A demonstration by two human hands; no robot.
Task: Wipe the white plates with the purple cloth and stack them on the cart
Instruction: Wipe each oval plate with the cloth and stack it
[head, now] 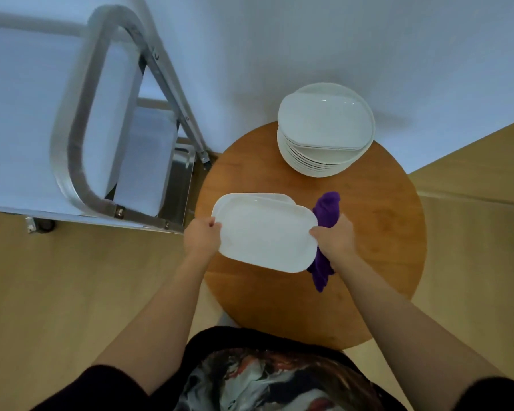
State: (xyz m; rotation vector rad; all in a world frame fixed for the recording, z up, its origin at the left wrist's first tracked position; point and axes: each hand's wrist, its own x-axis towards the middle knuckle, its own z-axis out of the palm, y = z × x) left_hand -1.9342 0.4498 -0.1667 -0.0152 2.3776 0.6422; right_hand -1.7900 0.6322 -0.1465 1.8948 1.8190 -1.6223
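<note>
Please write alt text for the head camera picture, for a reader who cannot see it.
A person holds a white plate over a round wooden table, left hand at one edge, right hand gripping the other edge with a purple cloth. A plate stack sits behind; a metal cart stands left.

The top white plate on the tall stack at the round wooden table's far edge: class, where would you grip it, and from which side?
Probably grip the top white plate at its near rim, coming from the person's side. It sits skewed on the stack of white plates, so its edge overhangs, leaving room for fingers beneath. The white wall blocks the far side.
</note>
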